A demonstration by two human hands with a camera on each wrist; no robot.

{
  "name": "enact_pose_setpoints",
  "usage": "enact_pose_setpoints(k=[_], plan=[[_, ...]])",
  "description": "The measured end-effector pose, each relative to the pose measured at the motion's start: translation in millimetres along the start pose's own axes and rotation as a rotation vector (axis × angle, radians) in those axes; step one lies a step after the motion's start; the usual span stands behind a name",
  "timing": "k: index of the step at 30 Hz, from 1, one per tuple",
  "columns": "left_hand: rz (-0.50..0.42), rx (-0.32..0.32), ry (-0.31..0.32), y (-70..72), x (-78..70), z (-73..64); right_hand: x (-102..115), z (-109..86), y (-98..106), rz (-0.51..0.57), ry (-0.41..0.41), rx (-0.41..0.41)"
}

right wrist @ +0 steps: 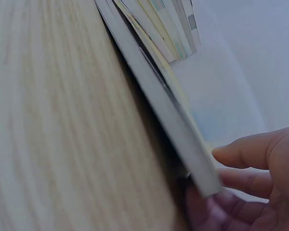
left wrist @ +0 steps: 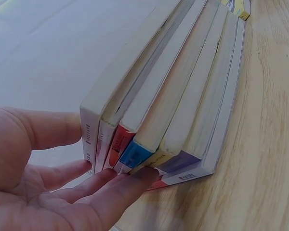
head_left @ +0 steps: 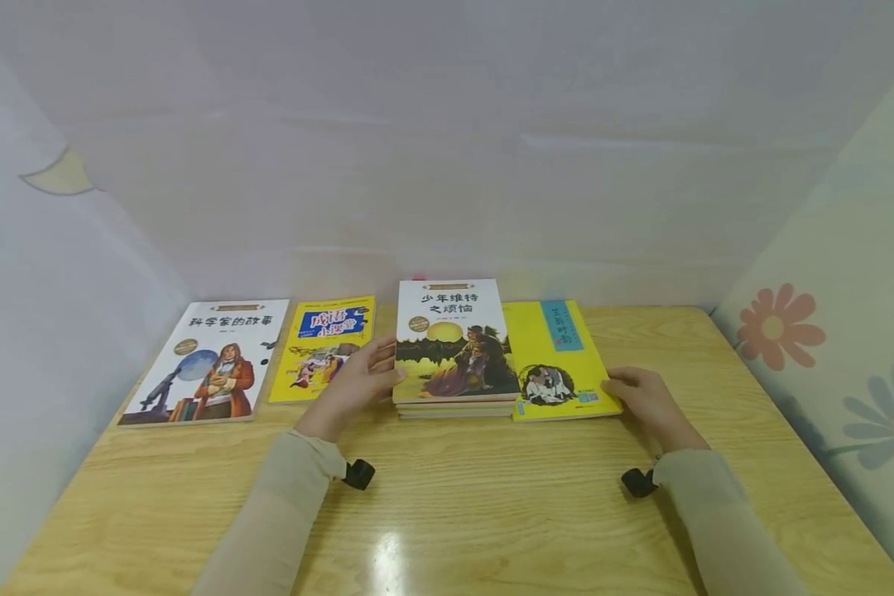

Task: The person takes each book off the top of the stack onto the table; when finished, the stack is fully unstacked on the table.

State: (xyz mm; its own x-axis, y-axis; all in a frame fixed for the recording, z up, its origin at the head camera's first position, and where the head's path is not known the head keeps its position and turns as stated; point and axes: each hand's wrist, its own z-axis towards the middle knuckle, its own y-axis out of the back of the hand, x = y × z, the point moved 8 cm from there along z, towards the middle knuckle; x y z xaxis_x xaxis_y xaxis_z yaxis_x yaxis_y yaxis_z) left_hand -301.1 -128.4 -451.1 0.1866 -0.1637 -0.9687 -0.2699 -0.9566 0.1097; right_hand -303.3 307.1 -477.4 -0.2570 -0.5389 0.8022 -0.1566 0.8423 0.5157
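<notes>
Book of rectangular, yellow-covered paper (head_left: 592,377) lies right of centre, its long axis running near to far, with a blue title panel (head_left: 562,325) at the far end. We find the right hand (head_left: 650,406) pinching its right edge by the near corner, thumb above, fingers beneath. Just left stands a stack of rectangular paper books under a white, dark-pictured cover (head_left: 450,348), long axes likewise near to far, spines (left wrist: 143,155) facing left. We note the left hand (head_left: 352,385) touching those spines, fingers extended and slightly spread. Further left we record a yellow paper book with a blue title block (head_left: 320,352), then a white paper book picturing a telescope (head_left: 209,364), all on the pale wooden table (head_left: 484,505).
</notes>
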Motion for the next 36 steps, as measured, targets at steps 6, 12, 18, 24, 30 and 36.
enact_pose_setpoints(k=[6,12,18,24,30,36], plan=[[-0.001,0.006,0.01,0.5,1.7,1.5,34.2,-10.6,3.5,-0.14,0.093,-0.094],[-0.002,0.014,-0.003,0.0,-0.2,-1.8,74.2,-21.9,-17.0,0.064,0.265,-0.059],[0.004,0.015,-0.005,-0.5,-0.7,-1.7,99.7,-23.9,-51.6,0.294,0.292,0.088],[-0.002,0.011,-0.001,0.2,0.8,-2.6,116.9,-18.4,-83.2,0.286,0.299,0.14],[-0.018,0.008,0.015,0.8,3.5,-3.8,120.1,-9.5,-104.0,0.15,0.237,0.125],[-0.049,0.031,0.001,1.5,5.7,-0.8,116.6,-5.0,-109.3,0.125,0.174,0.085]])
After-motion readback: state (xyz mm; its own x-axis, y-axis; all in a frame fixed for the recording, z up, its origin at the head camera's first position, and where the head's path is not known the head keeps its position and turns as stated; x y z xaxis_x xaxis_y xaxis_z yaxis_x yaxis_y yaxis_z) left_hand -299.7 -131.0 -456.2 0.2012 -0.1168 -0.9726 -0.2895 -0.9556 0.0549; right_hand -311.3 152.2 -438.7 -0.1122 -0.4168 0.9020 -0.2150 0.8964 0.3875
